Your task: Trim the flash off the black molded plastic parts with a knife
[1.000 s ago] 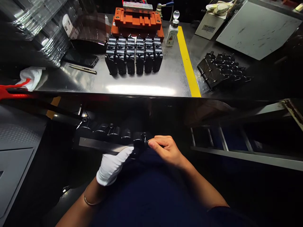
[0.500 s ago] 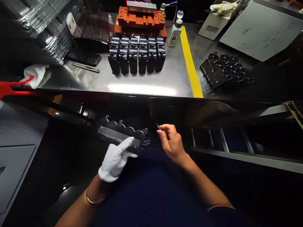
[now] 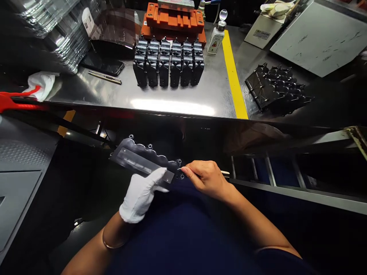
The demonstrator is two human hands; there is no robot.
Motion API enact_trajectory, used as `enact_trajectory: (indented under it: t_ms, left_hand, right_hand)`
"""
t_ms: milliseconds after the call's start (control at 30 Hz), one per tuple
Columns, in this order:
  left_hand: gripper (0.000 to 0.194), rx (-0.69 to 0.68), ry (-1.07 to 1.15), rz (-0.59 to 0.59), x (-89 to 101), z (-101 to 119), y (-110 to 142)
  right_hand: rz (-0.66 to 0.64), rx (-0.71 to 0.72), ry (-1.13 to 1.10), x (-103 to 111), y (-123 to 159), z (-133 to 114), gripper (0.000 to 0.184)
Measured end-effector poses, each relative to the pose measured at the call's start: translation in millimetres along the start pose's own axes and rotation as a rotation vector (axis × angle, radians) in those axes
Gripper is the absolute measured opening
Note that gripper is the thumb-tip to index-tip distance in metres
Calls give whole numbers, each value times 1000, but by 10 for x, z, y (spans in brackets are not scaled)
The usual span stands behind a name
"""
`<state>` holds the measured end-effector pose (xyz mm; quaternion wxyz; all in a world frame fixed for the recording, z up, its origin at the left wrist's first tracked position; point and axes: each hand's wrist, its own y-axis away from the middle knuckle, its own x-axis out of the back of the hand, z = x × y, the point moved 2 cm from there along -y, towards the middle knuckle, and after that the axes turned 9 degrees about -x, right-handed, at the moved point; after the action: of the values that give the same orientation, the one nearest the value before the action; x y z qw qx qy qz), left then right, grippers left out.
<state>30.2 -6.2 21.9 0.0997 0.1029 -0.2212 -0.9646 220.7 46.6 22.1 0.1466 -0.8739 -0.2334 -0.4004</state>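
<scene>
A white glove covers my left hand (image 3: pixel 140 196), which is closed on the near right side of a black molded plastic part (image 3: pixel 143 151). The part has a scalloped far edge, small ring lugs and a flat, shiny rectangular panel facing up. My bare right hand (image 3: pixel 205 175) pinches a slim pointed tool (image 3: pixel 225 173), whose pale rear end sticks out behind the hand. Its thin tip is at the part's right end, close to the ring lugs; whether it touches is unclear. The fingers hide most of the tool, so its exact kind does not show.
On the metal bench (image 3: pixel 172 103) stands a row of several black molded parts (image 3: pixel 169 65), before an orange fixture (image 3: pixel 174 23). A dispenser bottle (image 3: pixel 216 38), phone (image 3: pixel 106 67) and metal pen-like tool (image 3: pixel 104 77) lie around it. More black parts (image 3: pixel 278 88) sit beyond the yellow tape (image 3: pixel 233 72).
My right hand has moved left and turned, bringing the tool's tip to the part's right end. The part has tilted in my left hand, so its panel catches more light.
</scene>
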Motion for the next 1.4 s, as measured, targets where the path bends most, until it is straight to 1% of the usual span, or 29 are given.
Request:
enact_trajectory:
  t_ms: [67, 133, 167, 200, 233, 267, 367, 400, 500, 633, 767, 867, 967, 1033, 1100, 1133, 1167, 1200, 1233, 1267, 1300, 1333, 1400]
  left_hand:
    - [21, 32, 9, -51, -3, -36, -12]
    - [22, 97, 84, -115, -37, -52, -34]
    - [23, 142, 137, -152, -63, -50, -49]
    - [24, 184, 189, -185, -90, -42, -64]
    - [23, 221, 239, -210, -113, -31, -79]
    - [22, 247, 272, -221, -128, -21, -93]
    - [25, 271, 289, -202, -131, -21, -118]
    - [27, 276, 288, -197, -124, -32, -120]
    - [31, 278, 277, -203, -97, -76, -118]
    - [32, 275, 253, -204, -74, -111, -123]
    - [31, 266, 248, -192, -88, -119, -123]
    - [28, 283, 275, -192, -119, -112, -112]
    - [23, 314, 314, -186, -125, -55, -130]
    - [13, 353, 384, -113, -91, 16, -165]
    - [11, 342, 475, -7, -39, 99, -208]
    - [12, 322, 507, 23, -18, 132, -228]
    - [12, 300, 522, 27, -7, 153, -243]
    - [12, 294, 518, 4, -6, 157, -253]
    - [12, 317, 506, -37, -14, 142, -257]
    - [11, 358, 496, -82, -25, 114, -256]
    - [11, 401, 492, -132, -36, 81, -251]
    - [12, 438, 482, -193, -44, 51, -241]
    - [20, 455, 425, -345, -41, 26, -207]
  right_hand:
    - [-194, 90, -10, 102, -11, 14, 39]
    - [-425, 215, -24, 203, -10, 6, 39]
    - [-520, 272, -33, 247, -6, -4, 38]
    - [-577, 317, -43, 285, -6, -15, 38]
    - [-583, 340, -46, 316, -11, -25, 37]
    - [-541, 339, -38, 337, -23, -30, 37]
    - [-319, 292, 32, 346, -62, -25, 35]
    - [-268, 285, 58, 332, -70, -20, 36]
    - [-214, 290, 100, 283, -74, -6, 37]
    - [-209, 286, 106, 269, -69, 3, 38]
    - [-243, 290, 118, 289, -83, 14, 39]
    - [-302, 303, 79, 291, -88, 37, 39]
    - [-402, 329, 23, 254, -42, 74, 40]
    - [-476, 344, 25, 211, 15, 105, 41]
    - [-506, 338, 11, 177, 63, 132, 41]
    - [-481, 323, -16, 170, 73, 139, 39]
    - [-419, 307, -53, 174, 69, 141, 36]
    - [-324, 297, -87, 185, 55, 134, 32]
    - [-210, 298, -104, 200, 33, 121, 31]
    - [-106, 317, -98, 213, 8, 99, 32]
    - [-29, 360, -76, 220, -16, 71, 36]
    - [15, 417, -55, 221, -39, 40, 39]
    - [28, 512, -60, 209, -80, -8, 42]
